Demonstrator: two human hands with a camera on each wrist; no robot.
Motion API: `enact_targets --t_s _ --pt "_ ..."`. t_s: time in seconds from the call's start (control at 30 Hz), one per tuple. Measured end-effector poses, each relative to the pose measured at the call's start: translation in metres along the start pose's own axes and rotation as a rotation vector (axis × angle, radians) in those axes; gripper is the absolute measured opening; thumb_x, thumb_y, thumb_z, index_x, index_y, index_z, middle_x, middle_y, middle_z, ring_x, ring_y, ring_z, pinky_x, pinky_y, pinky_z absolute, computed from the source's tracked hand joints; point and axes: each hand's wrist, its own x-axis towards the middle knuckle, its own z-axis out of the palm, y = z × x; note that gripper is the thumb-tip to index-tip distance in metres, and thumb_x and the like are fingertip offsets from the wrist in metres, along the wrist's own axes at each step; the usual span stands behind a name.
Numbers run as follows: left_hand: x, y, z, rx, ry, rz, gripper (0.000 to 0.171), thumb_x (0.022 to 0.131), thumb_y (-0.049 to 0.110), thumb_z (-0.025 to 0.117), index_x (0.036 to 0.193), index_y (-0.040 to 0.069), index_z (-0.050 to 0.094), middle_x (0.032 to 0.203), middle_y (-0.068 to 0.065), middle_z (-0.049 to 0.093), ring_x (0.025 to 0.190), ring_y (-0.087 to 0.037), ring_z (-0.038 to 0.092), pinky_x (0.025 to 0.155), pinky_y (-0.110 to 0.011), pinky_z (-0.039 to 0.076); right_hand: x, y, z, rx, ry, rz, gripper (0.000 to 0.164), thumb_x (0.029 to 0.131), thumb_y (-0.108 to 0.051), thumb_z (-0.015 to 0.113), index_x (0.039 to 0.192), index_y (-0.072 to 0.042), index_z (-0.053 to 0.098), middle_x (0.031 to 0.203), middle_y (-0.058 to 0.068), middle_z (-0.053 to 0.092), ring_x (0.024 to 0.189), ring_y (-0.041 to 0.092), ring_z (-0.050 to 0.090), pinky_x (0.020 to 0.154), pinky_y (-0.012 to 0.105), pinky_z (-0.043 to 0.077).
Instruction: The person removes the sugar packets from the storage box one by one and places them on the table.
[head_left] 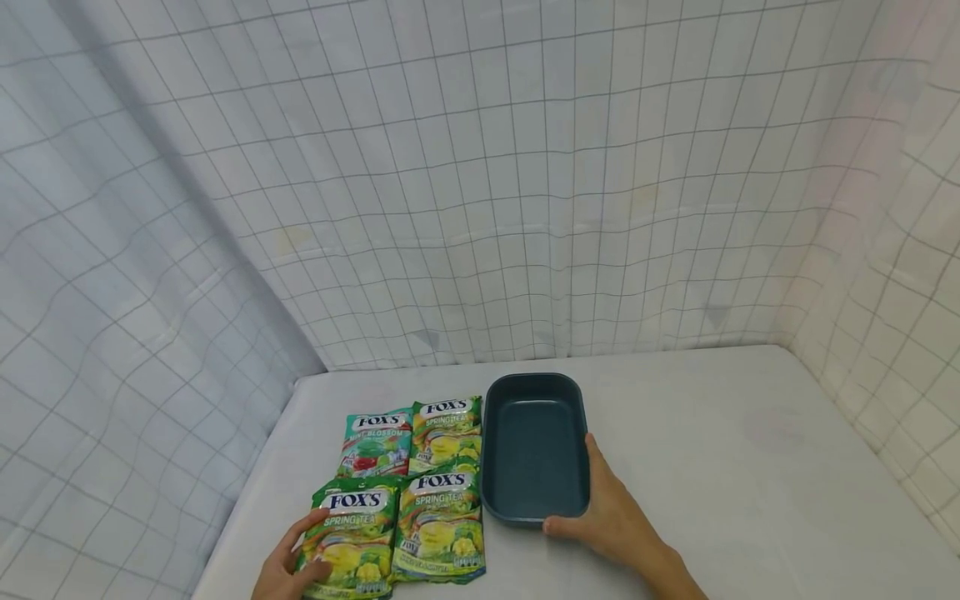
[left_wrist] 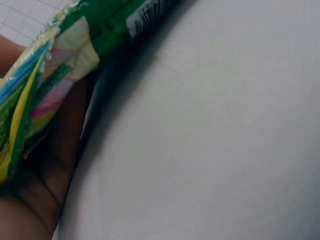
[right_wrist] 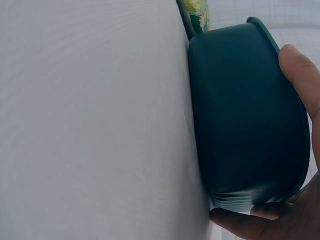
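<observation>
My left hand (head_left: 292, 558) grips the left edge of a green Fox's Spring Tea candy bag (head_left: 358, 533), the front-left one of a group. In the left wrist view this candy bag (left_wrist: 75, 55) stands close to the camera, with my fingers (left_wrist: 67, 135) against it. My right hand (head_left: 611, 517) holds a dark teal rectangular dish (head_left: 534, 458) by its near right corner. The right wrist view shows the dish's outer side (right_wrist: 245, 115), thumb at the rim and other fingers low on the wall near the table.
Another Spring Tea bag (head_left: 441, 529) lies right of the held one. Behind are a Mint Blossom bag (head_left: 377, 446) and a further Spring Tea bag (head_left: 447, 433), close to the dish's left side. Grid-patterned white cloth (head_left: 525, 208) surrounds the white table (head_left: 712, 450).
</observation>
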Motion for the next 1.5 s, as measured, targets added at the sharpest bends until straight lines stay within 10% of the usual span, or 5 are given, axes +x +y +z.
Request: enact_targets --t_s 0.53,0.9,1.23,1.4,1.5 --pt "-0.002 0.001 0.010 0.284 0.137 0.033 0.076 0.081 0.012 0.081 0.147 -0.005 0.047 0.129 -0.029 0.060 0.086 -0.027 0.069 0.069 -0.039 0.058 0.001 0.002 0.002 0.009 0.004 -0.008 0.148 0.061 -0.068 0.089 0.164 -0.005 0.002 0.168 0.018 0.011 0.149 0.042 0.024 0.113 0.064 0.030" --pt "0.000 0.000 0.006 0.361 0.049 0.127 0.074 0.083 0.008 0.079 0.149 -0.005 0.047 0.153 -0.036 0.035 0.105 -0.035 0.065 0.075 -0.035 0.058 -0.001 0.004 0.003 -0.005 0.012 0.002 0.148 0.060 -0.068 0.089 0.164 -0.007 0.003 0.167 0.018 0.013 0.148 0.042 0.027 0.112 0.063 0.032" --pt "-0.008 0.010 0.002 0.333 0.106 0.139 0.080 0.096 0.031 0.073 0.155 -0.006 0.033 0.154 -0.036 0.033 0.136 -0.058 0.036 0.106 -0.063 0.040 0.001 0.005 0.003 -0.004 0.017 -0.006 0.148 0.060 -0.069 0.088 0.164 -0.006 0.003 0.168 0.018 0.012 0.149 0.042 0.026 0.112 0.063 0.032" --pt "-0.012 0.017 -0.001 0.232 0.093 0.107 0.088 0.097 0.031 0.072 0.160 -0.003 0.019 0.160 -0.031 0.025 0.142 -0.047 0.031 0.102 -0.027 0.047 0.002 0.006 0.004 -0.005 0.003 -0.006 0.149 0.061 -0.070 0.088 0.164 -0.006 0.002 0.168 0.015 0.009 0.150 0.040 0.024 0.113 0.062 0.031" --pt "-0.014 0.021 0.001 0.211 0.100 0.143 0.088 0.100 0.029 0.069 0.162 0.000 0.013 0.160 -0.029 0.026 0.135 -0.019 0.043 0.084 -0.003 0.041 0.002 0.006 0.003 -0.017 0.006 0.008 0.149 0.060 -0.070 0.088 0.164 -0.007 0.002 0.168 0.015 0.011 0.149 0.040 0.026 0.113 0.062 0.031"
